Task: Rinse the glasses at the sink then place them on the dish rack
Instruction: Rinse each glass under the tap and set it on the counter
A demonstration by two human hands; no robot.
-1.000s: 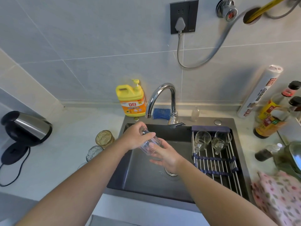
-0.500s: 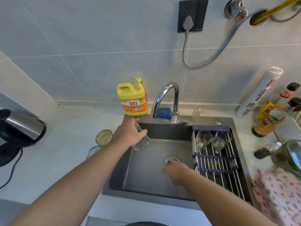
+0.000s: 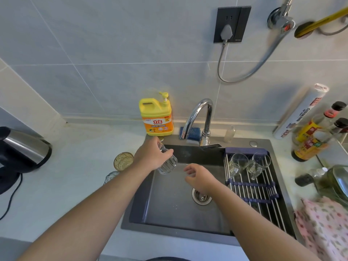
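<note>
A clear ribbed glass (image 3: 168, 163) hangs tilted over the back left corner of the dark sink (image 3: 138, 210). The left hand (image 3: 150, 157) grips its upper part, fingers and thumb curled round it, and its base points down toward the basin. Just to the right, the right hand (image 3: 200, 178) hovers above the basin with fingers loosely curled, holding nothing and not touching the glass. The steel drain (image 3: 201, 197) lies directly below that hand.

A roll-up dish rack (image 3: 254, 187) spans the sink's right side. At its far end a rinsed glass (image 3: 237, 164) lies beside a second rinsed glass (image 3: 258, 165).

On the counter left of the sink stands an amber glass (image 3: 123, 160). Near it is what appears to be another clear tumbler (image 3: 111, 176), partly hidden by the left forearm.

Behind the basin a chrome faucet (image 3: 199, 117) arches forward, with a yellow detergent bottle (image 3: 157, 117) to its left and a blue sponge (image 3: 192, 132) at its foot. An electric kettle (image 3: 22, 147) sits at far left and a floral cloth (image 3: 323, 223) at lower right.
</note>
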